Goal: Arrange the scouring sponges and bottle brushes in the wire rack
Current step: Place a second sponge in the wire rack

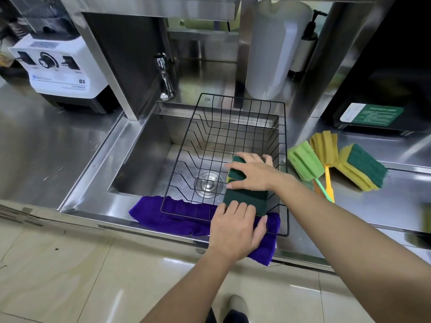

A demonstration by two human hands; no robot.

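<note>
Both hands flat on sponges in the rack (285,127): right hand (250,172) presses one sponge (235,174), left hand (235,226) another (245,199). Seat them snug, side by side; brushes (305,163) wait on the counter.

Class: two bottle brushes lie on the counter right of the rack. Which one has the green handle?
The brush with the light green sponge head, the one nearer the wire rack. Its neighbour, the yellow-headed brush, has a yellow-orange handle.

Two bottle brushes (312,159), one wire rack (285,159), one purple cloth (168,213), two hands (233,229).
</note>
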